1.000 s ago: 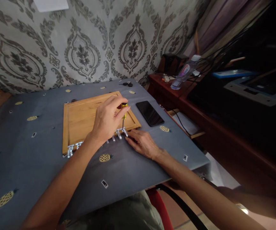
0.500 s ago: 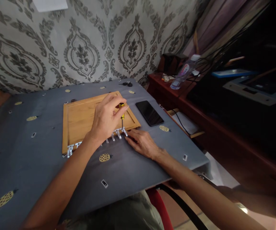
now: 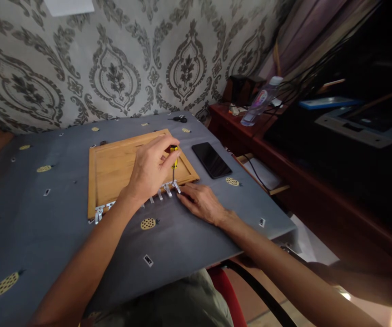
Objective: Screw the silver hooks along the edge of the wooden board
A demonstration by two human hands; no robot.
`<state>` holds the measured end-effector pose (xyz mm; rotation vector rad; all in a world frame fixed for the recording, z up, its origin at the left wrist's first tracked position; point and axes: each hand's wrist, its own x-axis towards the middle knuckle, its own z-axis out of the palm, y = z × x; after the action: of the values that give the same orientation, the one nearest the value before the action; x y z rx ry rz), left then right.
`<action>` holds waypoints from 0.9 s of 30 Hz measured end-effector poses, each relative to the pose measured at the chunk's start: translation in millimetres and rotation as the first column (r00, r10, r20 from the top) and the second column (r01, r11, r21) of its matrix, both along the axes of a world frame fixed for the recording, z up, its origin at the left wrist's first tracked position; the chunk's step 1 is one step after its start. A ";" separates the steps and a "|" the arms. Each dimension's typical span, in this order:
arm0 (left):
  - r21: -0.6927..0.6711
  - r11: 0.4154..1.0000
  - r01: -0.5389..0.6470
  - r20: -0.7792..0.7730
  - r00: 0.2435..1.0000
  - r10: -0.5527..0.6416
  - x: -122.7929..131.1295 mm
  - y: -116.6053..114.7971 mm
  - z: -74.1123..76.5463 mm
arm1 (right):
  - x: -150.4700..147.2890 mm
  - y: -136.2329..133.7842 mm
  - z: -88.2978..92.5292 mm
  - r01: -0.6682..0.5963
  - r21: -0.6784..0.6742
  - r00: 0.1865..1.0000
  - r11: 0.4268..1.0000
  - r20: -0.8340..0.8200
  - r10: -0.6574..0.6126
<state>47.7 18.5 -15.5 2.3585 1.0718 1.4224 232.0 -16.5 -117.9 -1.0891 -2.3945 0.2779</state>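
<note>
A wooden panel [image 3: 114, 170] lies on the grey patterned tablecloth, with several metal hinges [image 3: 168, 190] along its near edge. My left hand [image 3: 151, 168] is over the panel's right part, its fingers closed on the handle of a yellow and black screwdriver [image 3: 174, 160]. The shaft stands nearly upright, its tip at the rightmost hinge. My right hand [image 3: 202, 202] rests at the panel's near right corner, fingertips beside that hinge. Its fingers are bent close together, and whether they pinch the hinge or the panel edge is hard to see. My left forearm hides some of the near edge.
A black phone [image 3: 211, 160] lies right of the panel. Small black keys or a similar item [image 3: 181, 119] sit at the table's back. On the dark red desk [image 3: 230, 120] at the right stand a plastic bottle [image 3: 260, 102] and cables.
The fingers of my left hand have shifted slightly around the screwdriver handle. My right hand stays at the corner, and the whole view has moved very slightly.
</note>
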 end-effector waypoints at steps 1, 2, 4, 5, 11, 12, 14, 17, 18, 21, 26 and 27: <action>0.003 1.000 0.001 0.005 1.000 -0.001 0.6 0.0 -0.5 | -0.2 0.0 0.1 0.002 -0.001 1.000 1.000 -0.001 -0.002; 0.008 1.000 -0.001 0.009 1.000 0.001 1.1 -0.1 -0.9 | -0.4 0.0 0.1 0.004 -0.004 1.000 1.000 -0.003 -0.004; 0.024 1.000 -0.008 0.013 1.000 0.008 1.6 -0.2 -1.3 | -0.5 0.0 0.1 0.006 -0.005 1.000 1.000 -0.005 -0.006; 0.031 0.999 -0.012 0.012 1.000 0.011 1.6 -0.3 -1.2 | -0.4 0.0 0.1 0.006 -0.005 1.000 1.000 -0.004 -0.006; 0.016 1.000 -0.014 -0.027 1.000 0.014 -1.0 -0.6 1.1 | 0.5 -0.1 1.4 -0.004 0.008 1.000 1.000 0.005 0.004; 0.010 1.000 -0.009 -0.030 1.000 0.010 -1.4 -0.5 1.4 | 0.4 -0.2 1.5 -0.005 0.008 1.000 1.000 0.004 0.005; 0.006 1.000 0.000 -0.034 0.999 0.000 -1.9 0.0 1.5 | 0.2 -0.2 1.5 -0.005 0.006 1.000 1.000 0.001 0.005; 0.011 1.000 0.009 -0.019 1.000 -0.009 -1.5 0.9 0.6 | -0.3 -0.3 1.0 -0.004 0.003 1.000 1.000 -0.005 0.004; 0.015 1.000 0.006 -0.005 1.000 -0.006 -1.0 1.1 0.1 | -0.4 -0.3 1.0 -0.004 0.001 1.000 1.000 -0.006 0.004; 0.038 0.999 -0.010 0.029 1.000 0.009 0.5 1.4 -1.3 | -0.6 -0.3 1.2 -0.002 -0.004 1.000 1.000 -0.009 0.002; 0.065 0.997 -0.033 0.002 0.999 0.033 0.9 0.6 -0.5 | -0.6 -0.1 0.7 -0.001 0.002 1.000 1.000 -0.004 0.001; 0.057 0.998 -0.031 -0.009 0.999 0.032 0.5 0.3 0.3 | -0.6 0.0 0.4 -0.002 0.003 1.000 1.000 -0.007 0.002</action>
<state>48.2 18.8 -15.2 2.4002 1.0897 1.4724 231.4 -16.5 -117.5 -1.0828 -2.3893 0.2786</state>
